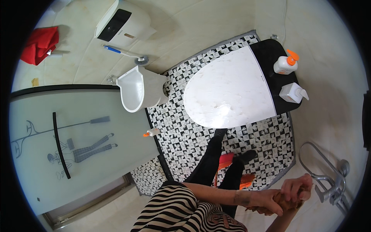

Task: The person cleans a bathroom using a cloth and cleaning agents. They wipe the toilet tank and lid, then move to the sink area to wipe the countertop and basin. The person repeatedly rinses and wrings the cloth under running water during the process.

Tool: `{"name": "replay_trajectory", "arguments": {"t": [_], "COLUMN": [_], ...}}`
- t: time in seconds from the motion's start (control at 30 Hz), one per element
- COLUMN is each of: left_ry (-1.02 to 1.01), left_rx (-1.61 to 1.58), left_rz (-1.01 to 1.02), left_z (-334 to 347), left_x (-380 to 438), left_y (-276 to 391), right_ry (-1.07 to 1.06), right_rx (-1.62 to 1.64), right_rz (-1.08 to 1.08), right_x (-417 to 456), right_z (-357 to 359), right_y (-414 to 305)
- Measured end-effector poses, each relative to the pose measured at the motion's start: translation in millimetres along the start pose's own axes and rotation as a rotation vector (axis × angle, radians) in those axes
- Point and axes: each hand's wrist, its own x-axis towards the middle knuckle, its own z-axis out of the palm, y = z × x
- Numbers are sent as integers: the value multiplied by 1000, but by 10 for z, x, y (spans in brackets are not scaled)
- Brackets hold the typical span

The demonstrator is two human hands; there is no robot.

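A crumpled brown cloth is bunched between my two hands at the lower right. My left hand grips it from the left, with the thumb over its front. From above, my right hand closes its fingers over the same cloth. Part of the cloth is hidden inside the hands. Just right of them, a chrome shower mixer with its hose is fixed to the wall. Further off stands the toilet, its white lid down and showing wet, shiny spots and faint marks.
Two pump bottles, one orange-topped and one white, stand on the black toilet tank. Red bristles lie by my feet. An orange-capped bottle lies near the frosted glass door. A white basin and toilet brush are left.
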Motion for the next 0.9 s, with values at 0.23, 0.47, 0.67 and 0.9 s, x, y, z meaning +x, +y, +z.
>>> {"name": "replay_trajectory", "arguments": {"t": [0.23, 0.47, 0.67, 0.9], "left_ry": [186, 399, 520, 889], "left_rx": [205, 145, 148, 172], "left_rz": [0, 32, 24, 280], "left_z": [-422, -734, -1179, -1603], "left_x": [98, 183, 178, 256], "left_y": [-197, -240, -580, -841], "right_ry": [608, 804, 800, 933], "right_rx": [-254, -511, -956, -1395], "right_rz": [272, 486, 713, 529], "right_x": [138, 273, 110, -20], "right_z": [156, -124, -422, -703], "right_y": [181, 433, 922, 1171]}}
